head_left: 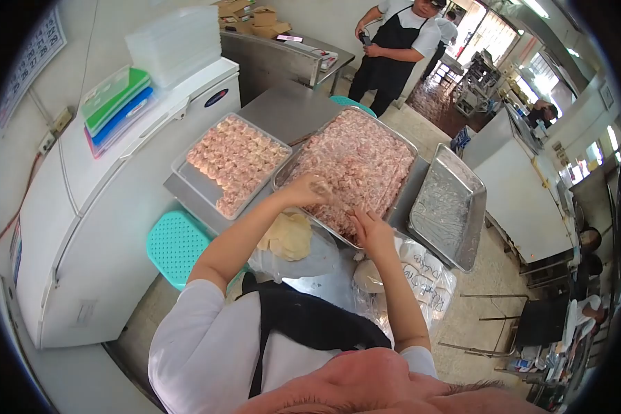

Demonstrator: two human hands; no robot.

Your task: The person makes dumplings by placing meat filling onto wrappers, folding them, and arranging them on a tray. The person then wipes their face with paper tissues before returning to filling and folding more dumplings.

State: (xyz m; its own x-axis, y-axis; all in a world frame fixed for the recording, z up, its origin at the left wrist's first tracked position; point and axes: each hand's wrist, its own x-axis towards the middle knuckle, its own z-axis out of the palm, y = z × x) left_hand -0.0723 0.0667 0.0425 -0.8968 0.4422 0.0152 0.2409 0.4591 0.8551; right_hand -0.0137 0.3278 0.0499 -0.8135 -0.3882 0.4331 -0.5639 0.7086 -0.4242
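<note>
A deep metal tray (412, 153) full of pink ground meat (359, 155) lies in front of me. Over its near left part is my left hand (312, 190), fingers curled; whatever they hold is too small and blurred to name. My right hand (371, 231) is at the tray's near edge, its fingers pressed together at the meat, their tips partly hidden. To the left, a clear plastic tray (201, 185) carries rows of small meat-filled dumplings (236, 159), with a bare near-left corner. Below my left forearm, pale round dough wrappers (288, 237) are stacked on a plastic sheet (324, 259).
At right stands a metal pan (448, 207) with residue. Plastic-wrapped white packs (421, 276) with handwriting lie by my right forearm. A chest freezer (90, 241), teal stool (178, 247) and chair (541, 321) stand around. A person in a black apron (397, 45) stands beyond the table.
</note>
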